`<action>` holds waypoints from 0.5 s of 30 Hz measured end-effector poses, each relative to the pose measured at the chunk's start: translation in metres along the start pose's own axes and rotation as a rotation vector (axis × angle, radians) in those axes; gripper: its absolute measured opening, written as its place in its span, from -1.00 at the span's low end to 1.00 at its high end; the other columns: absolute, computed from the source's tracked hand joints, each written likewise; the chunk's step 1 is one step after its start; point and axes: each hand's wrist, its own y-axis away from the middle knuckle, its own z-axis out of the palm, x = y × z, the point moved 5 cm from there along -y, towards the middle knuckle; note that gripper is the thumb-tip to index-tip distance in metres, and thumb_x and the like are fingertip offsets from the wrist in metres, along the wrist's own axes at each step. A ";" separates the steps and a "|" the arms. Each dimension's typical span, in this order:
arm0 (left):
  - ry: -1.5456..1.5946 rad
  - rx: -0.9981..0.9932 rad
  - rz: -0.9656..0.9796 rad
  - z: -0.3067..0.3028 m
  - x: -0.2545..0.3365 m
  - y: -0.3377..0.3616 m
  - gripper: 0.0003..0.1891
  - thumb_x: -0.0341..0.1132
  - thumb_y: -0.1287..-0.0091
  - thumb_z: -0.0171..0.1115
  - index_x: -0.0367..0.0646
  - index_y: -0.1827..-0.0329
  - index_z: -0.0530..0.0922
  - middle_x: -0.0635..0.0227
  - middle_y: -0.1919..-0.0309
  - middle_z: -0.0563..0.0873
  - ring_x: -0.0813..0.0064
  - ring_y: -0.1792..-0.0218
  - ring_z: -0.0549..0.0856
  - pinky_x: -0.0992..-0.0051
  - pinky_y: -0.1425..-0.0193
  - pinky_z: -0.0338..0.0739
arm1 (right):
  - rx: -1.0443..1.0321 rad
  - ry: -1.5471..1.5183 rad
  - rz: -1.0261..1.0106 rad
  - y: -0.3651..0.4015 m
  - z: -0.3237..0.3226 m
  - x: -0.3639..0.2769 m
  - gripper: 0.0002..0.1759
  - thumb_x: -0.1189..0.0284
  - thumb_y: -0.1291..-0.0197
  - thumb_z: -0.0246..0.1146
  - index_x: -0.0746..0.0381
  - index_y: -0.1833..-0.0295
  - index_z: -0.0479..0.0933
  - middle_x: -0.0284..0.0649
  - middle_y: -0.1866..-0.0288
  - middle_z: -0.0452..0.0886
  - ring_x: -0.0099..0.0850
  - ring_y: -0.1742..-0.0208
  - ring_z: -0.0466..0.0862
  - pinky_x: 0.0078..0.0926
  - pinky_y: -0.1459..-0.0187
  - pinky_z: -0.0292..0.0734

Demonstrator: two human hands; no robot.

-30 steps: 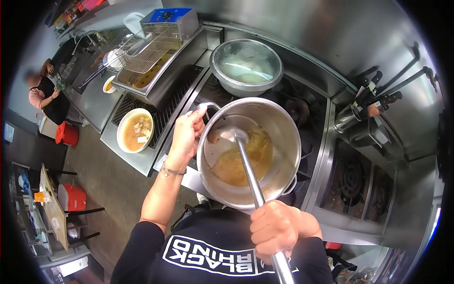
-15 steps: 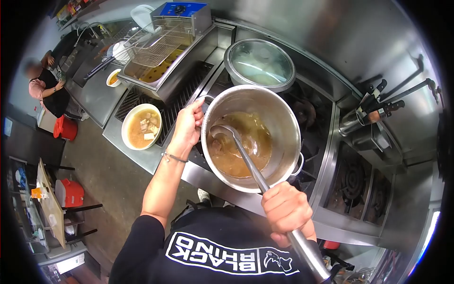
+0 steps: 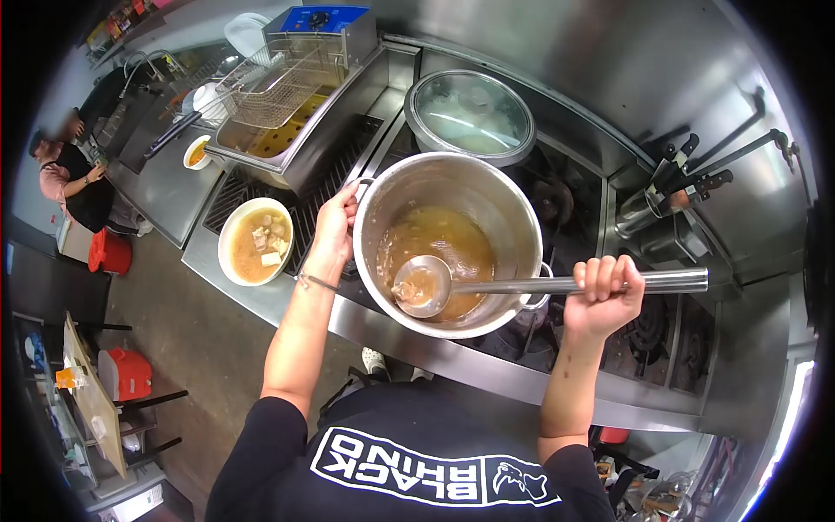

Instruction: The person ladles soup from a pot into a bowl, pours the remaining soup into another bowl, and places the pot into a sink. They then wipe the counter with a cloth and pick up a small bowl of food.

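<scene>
A deep metal stockpot (image 3: 515, 226) stands on the stove, with brown soup (image 3: 461, 239) low inside it. My left hand (image 3: 335, 222) is closed around the pot's left handle. In my right hand (image 3: 606, 294), held out to the right of the pot, is the long handle of a ladle (image 3: 522, 285). The ladle's bowl lies inside the pot near its front wall and carries broth with a piece of what looks like meat. To the left, on the steel counter, a white bowl (image 3: 228, 252) holds similar soup with pale chunks.
Behind the pot is a wide pan with a glass lid (image 3: 474, 113). A deep fryer (image 3: 287, 157) with a wire basket (image 3: 278, 91) stands back left. Knives (image 3: 687, 178) sit in a holder at right. A person (image 3: 74, 178) stands far left near a red bucket (image 3: 110, 252).
The ladle has swung from pointing toward my body to lying sideways, its bowl now lifted and showing its contents. My right hand moved up and right. My left hand stays on the pot handle.
</scene>
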 end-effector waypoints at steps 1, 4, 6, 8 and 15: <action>0.004 0.000 -0.002 0.000 0.000 0.000 -0.71 -0.30 -0.25 0.13 0.06 0.64 0.29 0.74 0.75 0.18 0.84 0.75 0.09 0.78 0.71 -0.01 | 0.025 -0.009 -0.006 -0.003 -0.004 -0.003 -0.66 0.35 -0.13 -0.04 0.09 0.67 0.08 -0.44 0.83 0.04 -0.61 0.79 0.02 -0.61 0.64 0.08; -0.037 0.006 0.007 0.007 0.001 0.001 -0.75 -0.31 -0.25 0.14 0.02 0.61 0.35 0.74 0.74 0.19 0.84 0.74 0.10 0.77 0.70 0.00 | 0.015 -0.014 -0.048 -0.009 -0.007 -0.017 -0.66 0.34 -0.12 -0.04 0.09 0.66 0.08 -0.44 0.83 0.03 -0.62 0.80 0.01 -0.61 0.64 0.07; -0.096 0.023 0.087 0.019 0.006 0.010 -0.80 -0.31 -0.24 0.15 -0.04 0.56 0.42 0.72 0.74 0.21 0.84 0.73 0.11 0.76 0.70 0.00 | -0.083 0.003 -0.102 -0.006 0.000 -0.028 -0.66 0.35 -0.12 -0.04 0.10 0.67 0.08 -0.45 0.84 0.03 -0.63 0.80 0.00 -0.61 0.65 0.06; -0.113 -0.005 0.110 0.030 0.007 0.014 -0.83 -0.31 -0.23 0.17 -0.06 0.53 0.46 0.72 0.74 0.21 0.83 0.73 0.12 0.73 0.67 0.00 | -0.331 0.022 -0.177 0.001 0.017 -0.041 -0.65 0.38 -0.09 -0.04 0.11 0.70 0.07 -0.45 0.86 0.04 -0.63 0.82 -0.01 -0.61 0.66 0.07; -0.206 -0.046 0.161 0.061 0.011 0.026 -0.68 -0.31 -0.22 0.18 0.03 0.66 0.29 0.69 0.75 0.19 0.78 0.73 0.11 0.66 0.64 -0.01 | -0.842 0.310 -0.364 0.040 0.063 -0.038 -0.62 0.45 0.10 0.12 0.17 0.79 0.10 -0.40 0.92 0.13 -0.57 0.93 0.06 -0.64 0.81 0.03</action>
